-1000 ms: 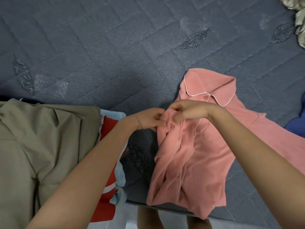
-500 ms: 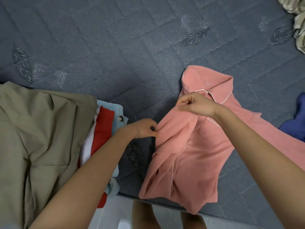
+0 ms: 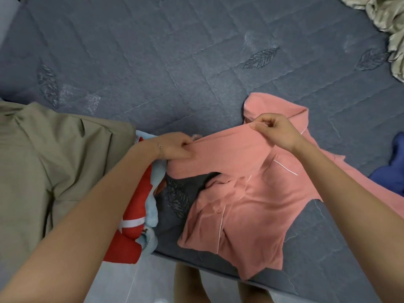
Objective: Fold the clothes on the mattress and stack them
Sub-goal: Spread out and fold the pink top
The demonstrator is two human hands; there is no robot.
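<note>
Khaki garment (image 3: 54,160) and red garment (image 3: 133,217) lie just left of the pink shirt (image 3: 240,213). Left hand (image 3: 175,147) and right hand (image 3: 275,132) each pinch its edge, now spread apart, previously together.

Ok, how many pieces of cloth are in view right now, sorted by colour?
pink shirt: 1
khaki garment: 1
red piece: 1
light blue piece: 1
dark blue cloth: 1
cream cloth: 1
Total: 6
The red and light blue lie together and may be one piece; I cannot tell.
</note>
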